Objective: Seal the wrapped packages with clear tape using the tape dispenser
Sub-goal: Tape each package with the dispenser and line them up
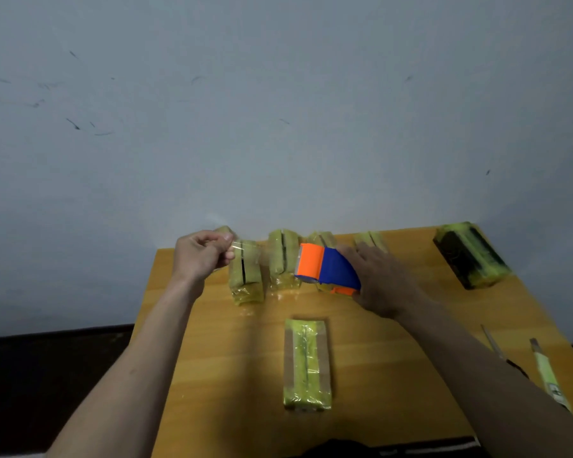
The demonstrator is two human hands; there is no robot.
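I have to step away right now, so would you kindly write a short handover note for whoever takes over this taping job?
Left hand: pinches the free end of the clear tape, pulled out from the dispenser.
Right hand: holds the orange and blue dispenser above the row of packages at the table's far edge.
Nearest package: lies flat mid-table, under the stretched tape.
Done: a length of tape drawn out.
Left: lay the tape on a package, cut it, repeat for the others. I cannot tell which are already sealed.
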